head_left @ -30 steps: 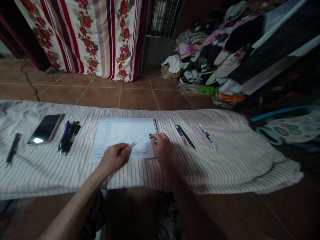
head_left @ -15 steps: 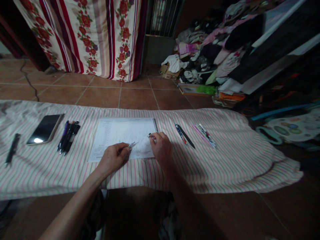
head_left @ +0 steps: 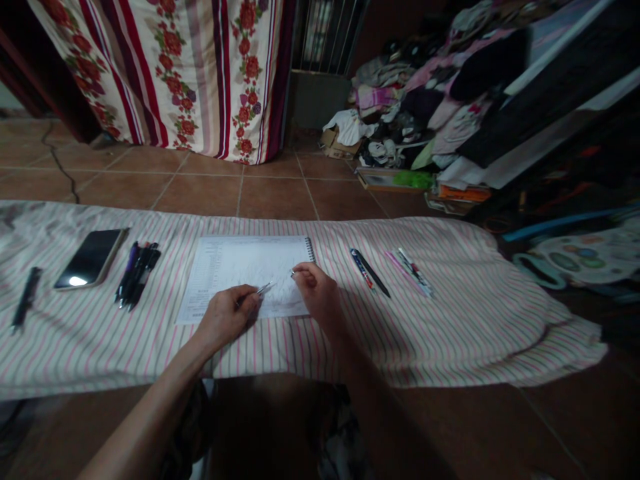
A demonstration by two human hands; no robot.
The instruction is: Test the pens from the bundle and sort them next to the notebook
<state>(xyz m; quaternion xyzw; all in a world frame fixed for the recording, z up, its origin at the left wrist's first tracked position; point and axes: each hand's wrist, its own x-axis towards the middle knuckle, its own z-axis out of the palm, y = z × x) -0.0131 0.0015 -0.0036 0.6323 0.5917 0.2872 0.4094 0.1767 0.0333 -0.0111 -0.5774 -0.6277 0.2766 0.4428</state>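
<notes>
My left hand (head_left: 233,310) rests over the lower edge of a spiral notebook (head_left: 250,257), its fingers closed on a slim pen (head_left: 265,288) whose pale, shiny end points up and right. Across the page, my right hand (head_left: 317,290) is pinched shut at the notebook's right side. A small dark-and-light piece (head_left: 293,272) sticks out from its fingertips, too small to name. The two hands are apart, with white page between them. The notebook lies open to a sheet with a printed column at its left.
A phone (head_left: 91,259), a bunch of dark pens (head_left: 137,275) and a single black pen (head_left: 25,300) lie left on the striped cloth (head_left: 480,320). Right of the notebook are a black pen (head_left: 373,272) beside a patterned one, and several lighter pens (head_left: 413,270). Clothes (head_left: 400,100) are heaped behind.
My right hand has shifted slightly left over the page with the small piece in its fingertips, and its fingers have turned a little. My left hand and the pen stay in place.
</notes>
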